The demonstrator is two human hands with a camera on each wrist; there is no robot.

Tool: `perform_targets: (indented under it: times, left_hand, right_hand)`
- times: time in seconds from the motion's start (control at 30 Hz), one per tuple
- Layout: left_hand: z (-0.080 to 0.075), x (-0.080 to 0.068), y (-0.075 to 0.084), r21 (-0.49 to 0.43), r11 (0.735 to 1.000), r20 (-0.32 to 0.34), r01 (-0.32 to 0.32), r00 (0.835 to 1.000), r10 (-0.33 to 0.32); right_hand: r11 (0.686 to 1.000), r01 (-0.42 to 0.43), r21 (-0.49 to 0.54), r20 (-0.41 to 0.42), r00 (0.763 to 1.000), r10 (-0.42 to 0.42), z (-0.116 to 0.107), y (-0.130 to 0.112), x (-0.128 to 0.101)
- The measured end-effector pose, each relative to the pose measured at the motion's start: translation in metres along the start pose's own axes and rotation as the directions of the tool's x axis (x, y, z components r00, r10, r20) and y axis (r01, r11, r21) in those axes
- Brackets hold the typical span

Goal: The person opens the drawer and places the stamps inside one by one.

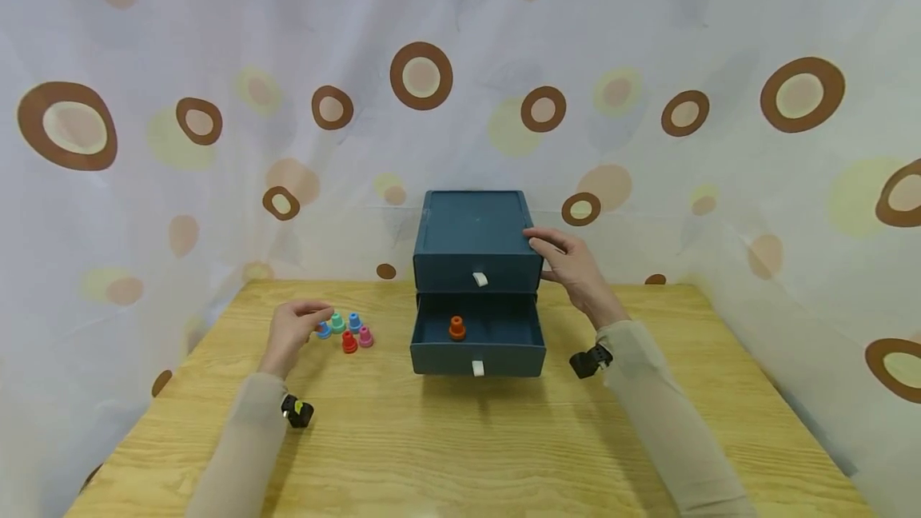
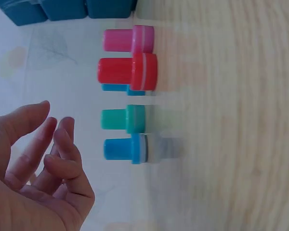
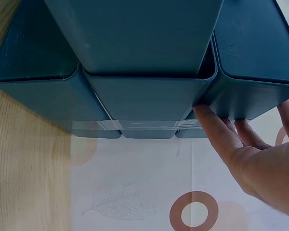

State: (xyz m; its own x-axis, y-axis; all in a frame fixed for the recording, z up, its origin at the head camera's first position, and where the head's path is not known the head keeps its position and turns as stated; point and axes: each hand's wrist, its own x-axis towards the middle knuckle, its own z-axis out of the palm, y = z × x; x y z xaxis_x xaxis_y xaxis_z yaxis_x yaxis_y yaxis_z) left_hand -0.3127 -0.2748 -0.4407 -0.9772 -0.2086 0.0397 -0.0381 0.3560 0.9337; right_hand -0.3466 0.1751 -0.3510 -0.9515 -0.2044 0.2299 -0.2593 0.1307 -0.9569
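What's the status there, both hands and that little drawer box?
Left hand open beside the small stamps, holding nothing. Right hand open, fingers steadying the drawer box. Bottom drawer open, orange stamp inside. Nothing in the way.

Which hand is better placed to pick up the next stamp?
Left. The left hand hovers open beside the stamps; the right hand rests on the drawer box, farther away.
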Motion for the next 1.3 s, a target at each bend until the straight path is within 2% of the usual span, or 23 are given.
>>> perform_targets:
  times: [0.1,0.23,0.4,0.6,0.87,1.3]
  left_hand:
    - [0.001,0.002,-0.005,-0.036,0.999,-0.034,0.034,0.999,-0.035]
    - [0.003,0.003,-0.011,-0.083,0.994,-0.04,0.077,0.996,-0.081]
    - [0.003,0.008,-0.017,-0.1,0.987,-0.051,0.123,0.99,-0.128]
    - [-0.001,0.013,-0.022,-0.091,0.976,-0.003,0.199,0.98,-0.2]
    - [-0.002,0.018,-0.028,-0.095,0.97,0.077,0.222,0.974,-0.215]
    - [-0.001,0.018,-0.03,-0.052,0.975,0.113,0.214,0.972,-0.207]
  right_hand:
    - [1.0,0.004,0.001,0.008,1.0,-0.004,0.002,0.0,0.0]
    - [1.0,0.0,0.006,0.011,1.0,0.0,0.002,0.001,-0.001]
    - [1.0,-0.004,0.006,0.01,1.0,0.004,0.001,-0.001,0.0]
    - [1.0,-0.008,0.011,0.013,1.0,0.008,0.002,0.0,0.0]
    - [1.0,-0.001,0.004,0.003,1.0,0.001,0.001,0.0,0.002]
    - [1.0,-0.013,-0.004,0.002,1.0,0.013,0.0,-0.002,0.0]
